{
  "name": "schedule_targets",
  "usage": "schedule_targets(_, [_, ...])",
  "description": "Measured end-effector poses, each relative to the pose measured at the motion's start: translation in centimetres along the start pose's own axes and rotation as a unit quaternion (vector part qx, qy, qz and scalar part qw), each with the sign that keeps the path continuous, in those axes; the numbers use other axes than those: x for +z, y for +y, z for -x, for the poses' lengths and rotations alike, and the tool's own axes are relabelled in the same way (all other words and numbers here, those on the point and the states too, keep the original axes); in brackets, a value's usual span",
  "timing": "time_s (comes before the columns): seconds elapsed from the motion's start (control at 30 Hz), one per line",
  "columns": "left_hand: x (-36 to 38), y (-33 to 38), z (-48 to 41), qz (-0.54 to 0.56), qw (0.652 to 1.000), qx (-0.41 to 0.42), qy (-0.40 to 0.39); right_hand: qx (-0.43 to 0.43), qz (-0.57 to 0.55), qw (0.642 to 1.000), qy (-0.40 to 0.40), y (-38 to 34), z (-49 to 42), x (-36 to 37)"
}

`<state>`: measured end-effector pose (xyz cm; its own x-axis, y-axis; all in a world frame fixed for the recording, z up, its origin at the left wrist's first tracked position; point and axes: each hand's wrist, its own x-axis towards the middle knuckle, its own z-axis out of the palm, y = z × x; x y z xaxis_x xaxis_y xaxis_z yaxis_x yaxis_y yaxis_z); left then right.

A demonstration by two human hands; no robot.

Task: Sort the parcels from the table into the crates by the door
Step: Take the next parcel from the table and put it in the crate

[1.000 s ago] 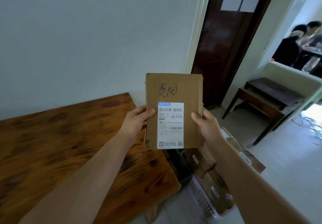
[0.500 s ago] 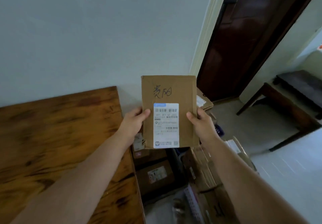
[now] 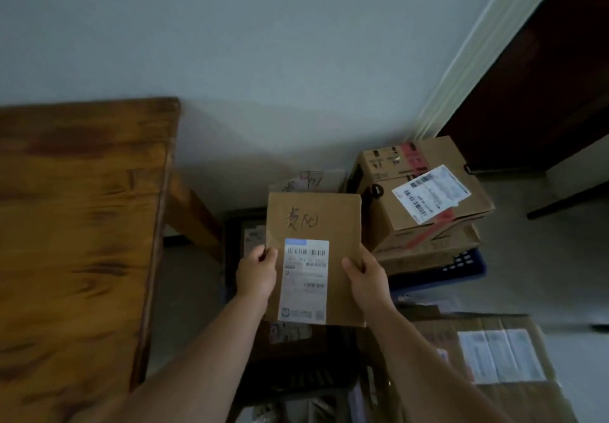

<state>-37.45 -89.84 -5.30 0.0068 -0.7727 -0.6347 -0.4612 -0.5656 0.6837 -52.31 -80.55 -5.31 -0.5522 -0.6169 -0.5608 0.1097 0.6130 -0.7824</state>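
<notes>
I hold a flat brown cardboard parcel point(image 3: 329, 218) with a white shipping label and black handwriting on it. My left hand point(image 3: 256, 274) grips its left edge and my right hand point(image 3: 365, 279) grips its right edge. The parcel hangs over a dark crate point(image 3: 230, 234) on the floor that holds other parcels, mostly hidden behind it. To the right, a blue crate point(image 3: 461, 266) is stacked high with brown boxes point(image 3: 425, 192).
The wooden table point(image 3: 82, 225) fills the left side, its leg beside the dark crate. More cardboard boxes point(image 3: 494, 356) lie at the lower right. A dark wooden door point(image 3: 543, 76) stands at the upper right, the white wall behind.
My view has tilted down and shifted right toward the floor. The parcel has come down from chest height to above the dark crate, both hands still gripping it.
</notes>
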Motion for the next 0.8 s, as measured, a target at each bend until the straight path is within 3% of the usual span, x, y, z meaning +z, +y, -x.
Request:
schedule_targets(0.37, [6.6,-8.6,-15.1,-0.005,0.997,-0.040,0.062,0.067,0.043,0.997,-0.016,9.6,-14.0,6.6])
schedule_targets(0.63, [8.2,-10.8,-19.8,0.042,0.994,-0.067,0.080,0.056,0.065,0.996,-0.011,12.2,-18.5,9.3])
schedule_targets(0.8, [8.4,-11.3,-20.8,-0.005,0.993,-0.045,0.111,0.076,0.069,0.994,-0.037,13.2,-20.6,9.9])
